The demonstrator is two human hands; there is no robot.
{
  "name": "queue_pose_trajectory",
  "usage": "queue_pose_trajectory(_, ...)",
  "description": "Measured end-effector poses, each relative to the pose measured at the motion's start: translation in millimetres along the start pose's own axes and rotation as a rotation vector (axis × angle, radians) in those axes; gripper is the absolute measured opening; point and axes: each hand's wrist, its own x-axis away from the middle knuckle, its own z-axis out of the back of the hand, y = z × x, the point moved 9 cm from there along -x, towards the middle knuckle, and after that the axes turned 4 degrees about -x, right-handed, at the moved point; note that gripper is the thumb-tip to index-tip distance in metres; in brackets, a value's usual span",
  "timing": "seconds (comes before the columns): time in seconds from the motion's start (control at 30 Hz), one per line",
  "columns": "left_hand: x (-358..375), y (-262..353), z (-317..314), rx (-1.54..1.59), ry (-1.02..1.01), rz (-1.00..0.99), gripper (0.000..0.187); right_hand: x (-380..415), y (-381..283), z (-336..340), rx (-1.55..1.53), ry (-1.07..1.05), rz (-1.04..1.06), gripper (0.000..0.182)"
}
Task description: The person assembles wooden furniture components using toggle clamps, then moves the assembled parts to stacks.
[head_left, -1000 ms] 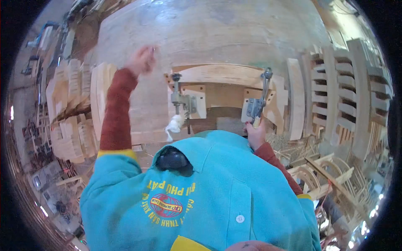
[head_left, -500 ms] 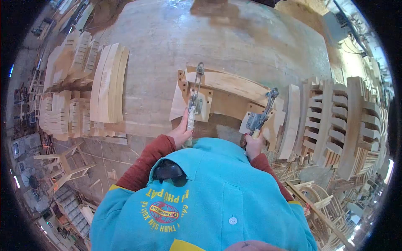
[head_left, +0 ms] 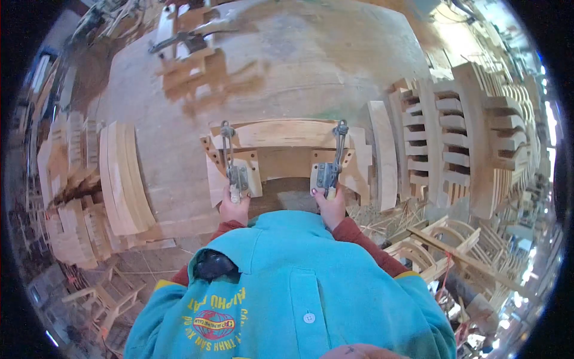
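Head view: left hand [head_left: 234, 209] and right hand [head_left: 330, 207] grasp toggle clamps [head_left: 326, 174] at the bench's [head_left: 317, 72] near edge. A curved board [head_left: 278, 135] lies beyond.

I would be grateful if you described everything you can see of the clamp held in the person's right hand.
The right clamp looks like grey metal, its base set on a pale, drilled wooden plate. A slim arm runs toward the top of the picture, ending in a rounded tip at the right end of a curved wooden strip; whether it presses there is unclear. The right hand grips its pale handle.
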Motion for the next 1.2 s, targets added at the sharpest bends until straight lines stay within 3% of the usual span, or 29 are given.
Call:
queue_pose_trajectory(0.13,1,1,-11,0.274,-0.055,-0.077,0.058,-8,9,2,0.111,-0.009,0.081,0.046)
queue_pose_trajectory(0.17,-1,1,-16,0.361,-0.052,-0.096,0.056,-15,17,4,0.138,-0.040,-0.068,0.047)
queue_pose_trajectory(0.3,-24,3,-37,0.337,-0.118,-0.064,0.053,-75,-39,-2,0.207,-0.121,0.003,0.050)
queue_pose_trajectory(0.4,-35,43,-49,0.518,-0.086,0.019,0.056,-159,-33,-11,0.278,-0.167,0.053,0.047)
queue_pose_trajectory(0.5,-56,73,-84,0.379,-0.283,-0.078,0.057,-220,-89,-11,0.533,-0.081,0.514,0.042)
queue_pose_trajectory(0.53,-71,68,-106,0.341,-0.392,-0.081,0.055,-227,-120,-9,0.583,-0.100,0.497,0.041)
queue_pose_trajectory(0.57,-88,71,-114,-0.057,-0.345,-0.232,0.045,-235,-146,-11,0.631,-0.120,0.486,0.042)
queue_pose_trajectory(0.63,-115,101,-102,-0.455,-0.496,-0.374,0.038,-290,-149,-3,0.646,-0.159,0.498,0.054)
queue_pose_trajectory(0.7,-110,184,-51,-0.422,-0.936,-0.409,0.038,-333,-167,15,0.672,0.035,0.861,0.057)
queue_pose_trajectory(0.77,-182,232,21,-0.383,-0.443,-0.364,0.040,-386,-156,40,0.668,0.083,0.710,0.060)
queue_pose_trajectory(0.83,-230,267,84,-0.455,-0.023,-0.474,0.044,-405,-169,51,0.744,0.124,0.515,0.062)
queue_pose_trajectory(0.93,-292,248,95,-0.998,0.653,-0.721,0.046,-434,-169,65,0.769,0.150,0.307,0.068)
queue_pose_trajectory(1.0,-317,223,86,-1.029,0.302,-0.421,0.041,-461,-161,66,0.782,0.178,0.274,0.070)
queue_pose_trajectory(1.03,-330,215,80,-1.094,0.455,-0.571,0.037,-469,-157,66,0.804,0.204,0.285,0.070)
queue_pose_trajectory(1.07,-334,208,80,-1.029,0.454,-0.590,0.035,-471,-156,72,0.830,0.227,0.292,0.070)
queue_pose_trajectory(1.17,-329,204,85,-0.901,0.460,-0.666,0.029,-418,-191,74,0.988,0.546,0.638,0.070)
queue_pose_trajectory(1.2,-317,202,87,-0.908,0.460,-0.699,0.027,-392,-203,72,0.786,0.476,0.667,0.068)
